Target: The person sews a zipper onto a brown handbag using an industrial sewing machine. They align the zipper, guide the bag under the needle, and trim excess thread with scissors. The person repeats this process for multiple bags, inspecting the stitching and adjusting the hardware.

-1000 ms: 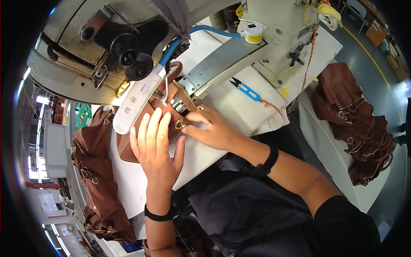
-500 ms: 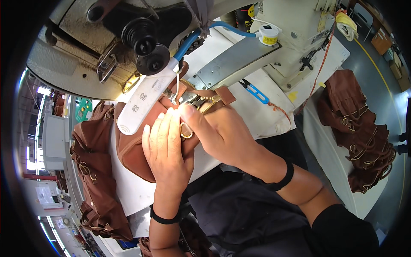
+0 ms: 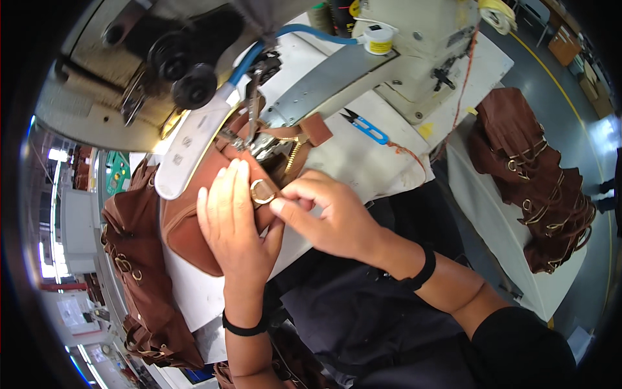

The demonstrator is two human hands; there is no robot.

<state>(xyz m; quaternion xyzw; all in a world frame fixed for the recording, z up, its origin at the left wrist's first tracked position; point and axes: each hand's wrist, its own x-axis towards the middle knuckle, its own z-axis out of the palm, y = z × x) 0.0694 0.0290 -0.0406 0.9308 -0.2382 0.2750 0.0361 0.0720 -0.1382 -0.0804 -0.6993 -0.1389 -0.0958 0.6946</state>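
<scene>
A brown leather bag (image 3: 189, 243) lies under the head of a sewing machine (image 3: 84, 97), its upper edge at the presser foot (image 3: 238, 141). My left hand (image 3: 234, 223) rests flat on the bag, fingers straight and side by side, tips just short of the foot. To its right, a gold D-ring (image 3: 262, 192) sits on a leather tab. My right hand (image 3: 327, 211) pinches the bag's edge beside that ring between thumb and forefinger. Beyond it, a gold zipper (image 3: 295, 155) curves out of the bag near a loose leather tab (image 3: 315, 129). The needle tip cannot be made out.
Blue-handled thread snips (image 3: 368, 127) lie on the white table right of the machine bed (image 3: 330, 87). A white lamp arm (image 3: 188, 159) hangs over the bag. Brown bags are piled at the left (image 3: 139, 259) and on a white-covered surface at the right (image 3: 525, 188).
My right hand has drawn back from beside the presser foot to the bag's edge by the D-ring, uncovering ring and zipper. My left hand stays flat on the bag. The view has shifted slightly.
</scene>
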